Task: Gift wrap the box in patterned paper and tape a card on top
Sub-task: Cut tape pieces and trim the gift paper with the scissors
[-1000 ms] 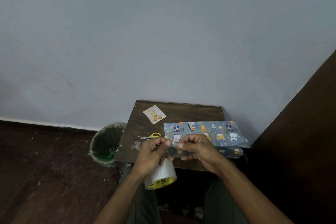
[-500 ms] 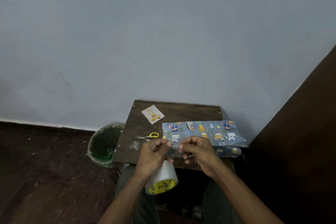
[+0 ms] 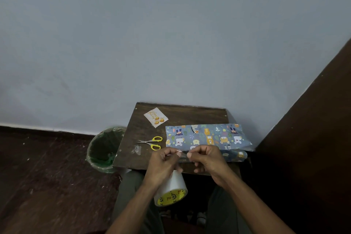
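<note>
Left hand (image 3: 164,165) grips fat white tape roll with yellow core (image 3: 171,190), thumb and forefinger pinching clear strip. Right hand (image 3: 207,159) pinches strip's other end. Since a second ago: hands drawn slightly further apart, roll hangs lower; strip lengthening, likely for seam. Blue animal-print paper-wrapped box (image 3: 206,137) at 1 o'clock on small dark wooden table (image 3: 182,116), unmoved. Cream card (image 3: 156,117) at 11, yellow-handled scissors (image 3: 152,142) at 10, both untouched.

Glossy paper (image 3: 207,137), matt wooden table (image 3: 190,116)
</note>
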